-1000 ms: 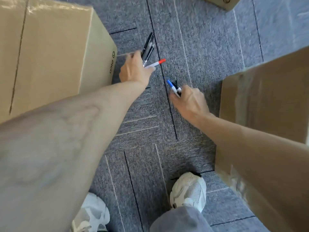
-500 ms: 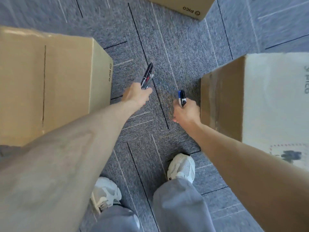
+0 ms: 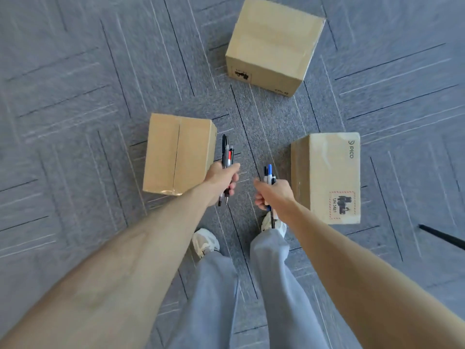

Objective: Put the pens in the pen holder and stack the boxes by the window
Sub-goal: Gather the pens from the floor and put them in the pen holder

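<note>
My left hand (image 3: pixel 224 181) is shut on a bundle of pens (image 3: pixel 227 152), black ones and one with a red cap, pointing away from me. My right hand (image 3: pixel 273 195) is shut on a second bundle of pens (image 3: pixel 268 173), one with a blue cap. Three brown cardboard boxes stand on the carpet: a left box (image 3: pixel 177 153) beside my left hand, a right box (image 3: pixel 327 177) beside my right hand, and a far box (image 3: pixel 273 44) ahead. No pen holder is in view.
Grey carpet tiles (image 3: pixel 75 122) cover the floor all round. My legs in grey trousers and white shoes (image 3: pixel 205 241) stand below the hands. A thin black bar (image 3: pixel 442 236) lies at the right edge.
The view has risen well away from the floor, so the boxes look smaller and the far box is fully visible. Both hands still grip their pens, now held upright.
</note>
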`<state>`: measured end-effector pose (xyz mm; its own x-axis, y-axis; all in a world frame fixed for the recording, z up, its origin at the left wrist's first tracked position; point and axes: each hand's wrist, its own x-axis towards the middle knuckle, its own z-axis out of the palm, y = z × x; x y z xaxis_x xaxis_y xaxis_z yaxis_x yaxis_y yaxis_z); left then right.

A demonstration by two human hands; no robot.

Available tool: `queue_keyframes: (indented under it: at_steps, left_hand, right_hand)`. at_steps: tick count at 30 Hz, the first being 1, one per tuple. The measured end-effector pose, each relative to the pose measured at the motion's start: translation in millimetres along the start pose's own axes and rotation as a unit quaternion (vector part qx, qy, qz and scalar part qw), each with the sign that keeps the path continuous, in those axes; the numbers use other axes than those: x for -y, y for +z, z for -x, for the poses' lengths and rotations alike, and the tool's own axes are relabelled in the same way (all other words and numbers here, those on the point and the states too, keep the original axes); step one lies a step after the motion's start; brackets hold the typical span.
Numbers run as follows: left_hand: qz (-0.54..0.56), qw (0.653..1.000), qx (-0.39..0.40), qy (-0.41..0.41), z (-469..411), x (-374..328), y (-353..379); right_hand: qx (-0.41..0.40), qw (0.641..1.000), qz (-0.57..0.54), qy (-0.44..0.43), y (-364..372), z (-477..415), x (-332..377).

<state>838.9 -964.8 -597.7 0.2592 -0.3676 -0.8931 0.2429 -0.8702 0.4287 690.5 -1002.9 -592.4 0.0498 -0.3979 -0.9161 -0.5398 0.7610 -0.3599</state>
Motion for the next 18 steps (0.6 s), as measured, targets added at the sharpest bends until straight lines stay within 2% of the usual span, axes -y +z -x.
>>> queue_keyframes:
  at_steps: [3, 5, 9, 18]
  left_hand:
    - [0.016, 1.0, -0.011, -0.002, 75.3, -10.4, -21.2]
    - [0.033, 0.999, -0.015, 0.001, 123.0, -17.7, -35.0]
    - [0.075, 0.997, -0.01, 0.023, 213.3, -21.2, -63.9]
    - [0.209, 0.972, -0.052, 0.092, 347.4, -23.2, -111.7]
  right_hand:
    - [-0.01, 0.999, 0.0, -0.042, 1.2, 74.5, 18.7]
    - [-0.004, 0.997, -0.037, -0.066, 3.3, 124.0, 30.8]
    - [0.002, 0.994, -0.068, -0.084, 10.2, 215.7, 44.6]
    - [0.056, 0.987, -0.092, -0.122, 29.9, 347.8, 78.4]
